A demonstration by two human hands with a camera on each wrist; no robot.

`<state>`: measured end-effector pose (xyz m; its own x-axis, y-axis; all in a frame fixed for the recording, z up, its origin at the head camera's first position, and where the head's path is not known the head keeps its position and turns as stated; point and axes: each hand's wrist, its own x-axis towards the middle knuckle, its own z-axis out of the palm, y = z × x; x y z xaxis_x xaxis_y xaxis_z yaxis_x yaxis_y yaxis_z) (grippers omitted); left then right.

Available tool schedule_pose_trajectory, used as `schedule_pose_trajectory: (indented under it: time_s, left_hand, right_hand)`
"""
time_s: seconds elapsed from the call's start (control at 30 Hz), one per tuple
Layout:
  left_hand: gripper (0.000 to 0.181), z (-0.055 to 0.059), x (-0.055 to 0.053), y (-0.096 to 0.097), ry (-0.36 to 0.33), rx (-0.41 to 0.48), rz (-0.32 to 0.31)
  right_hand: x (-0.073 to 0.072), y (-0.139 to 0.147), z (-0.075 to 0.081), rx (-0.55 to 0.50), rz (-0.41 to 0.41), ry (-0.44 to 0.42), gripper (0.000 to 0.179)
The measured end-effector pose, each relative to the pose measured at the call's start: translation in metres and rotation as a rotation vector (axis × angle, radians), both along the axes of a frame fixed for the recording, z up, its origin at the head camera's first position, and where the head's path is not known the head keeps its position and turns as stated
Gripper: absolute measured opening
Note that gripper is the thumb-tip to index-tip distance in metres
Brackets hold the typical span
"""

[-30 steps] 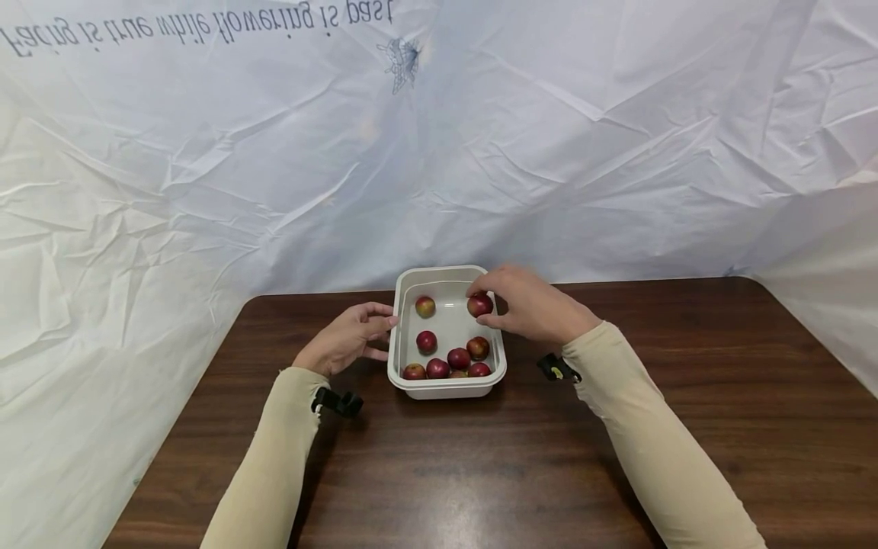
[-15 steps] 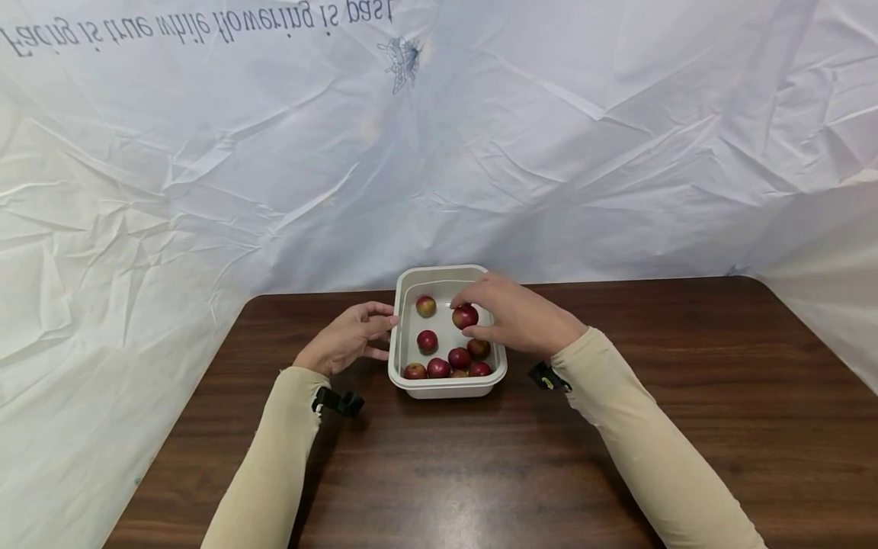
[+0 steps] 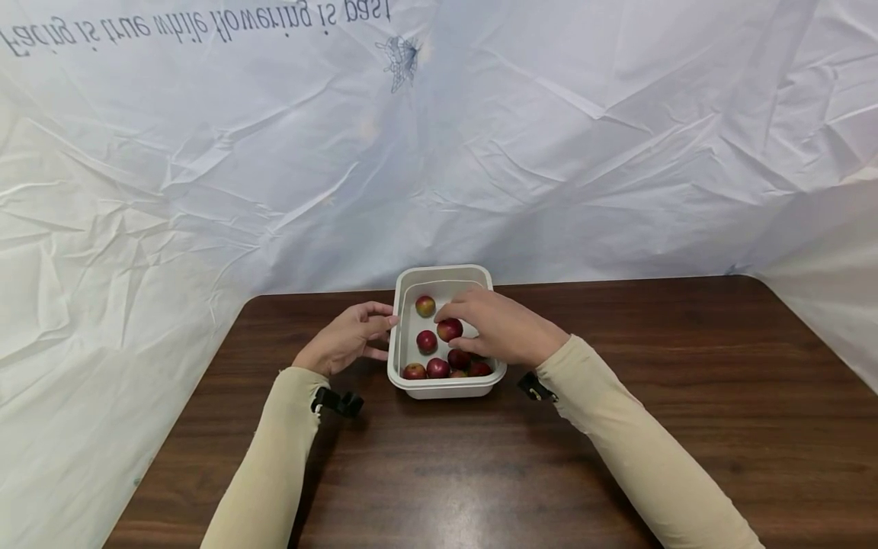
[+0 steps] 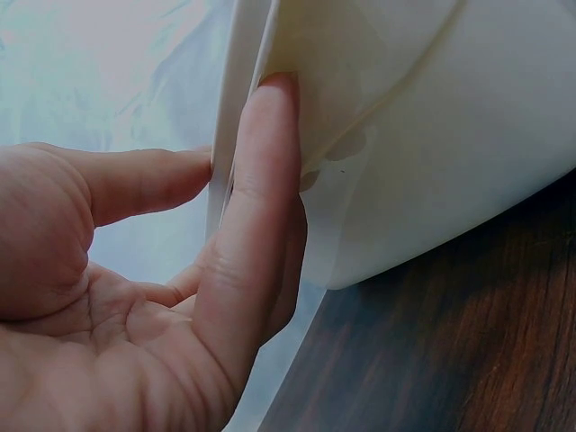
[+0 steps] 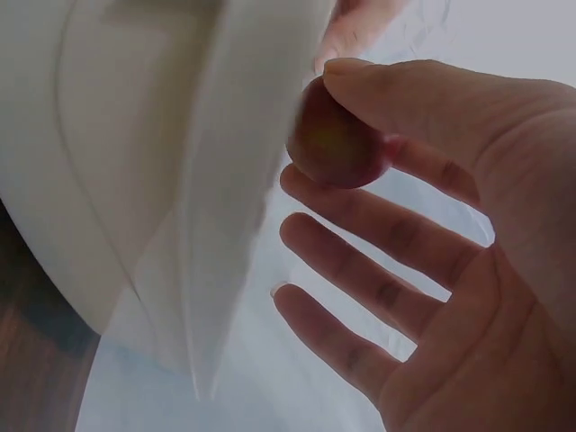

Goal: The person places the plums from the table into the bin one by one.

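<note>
A white plastic box (image 3: 447, 387) stands near the table's far edge with several red and yellowish plums in it. My left hand (image 3: 348, 335) pinches the box's left rim; in the left wrist view the thumb and fingers (image 4: 261, 180) lie on either side of that rim (image 4: 236, 108). Over the inside of the box, my right hand (image 3: 506, 328) holds one plum (image 3: 450, 329). The right wrist view has this plum (image 5: 337, 139) between thumb and index finger, the other fingers spread. Below it, the right hand partly covers plums at the near right.
Single plums lie at the box's back left (image 3: 425, 306) and left middle (image 3: 427, 341); others cluster along its near wall (image 3: 437, 368). The dark wooden table (image 3: 439, 473) meets a wrinkled white sheet (image 3: 549, 191) behind. A black camera mount (image 3: 338, 402) sits at the left wrist.
My right hand has carried the plum from the box's back right leftward and nearer, toward its middle. The left hand has stayed at the rim.
</note>
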<state>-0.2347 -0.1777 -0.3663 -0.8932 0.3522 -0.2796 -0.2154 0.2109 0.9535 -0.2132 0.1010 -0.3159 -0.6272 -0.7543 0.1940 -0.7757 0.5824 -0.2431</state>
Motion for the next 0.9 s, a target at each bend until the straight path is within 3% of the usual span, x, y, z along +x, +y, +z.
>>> schedule_pose_trajectory:
  time_s: [0.43, 0.9]
  left_hand:
    - [0.043, 0.000, 0.000, -0.001, 0.004, 0.005, -0.006]
    - [0.041, 0.000, 0.001, 0.000, 0.001, 0.007, 0.003]
  right_hand:
    - [0.003, -0.012, -0.011, 0.022, 0.049, 0.090, 0.028]
    - [0.004, -0.020, -0.019, 0.031, 0.042, 0.018, 0.030]
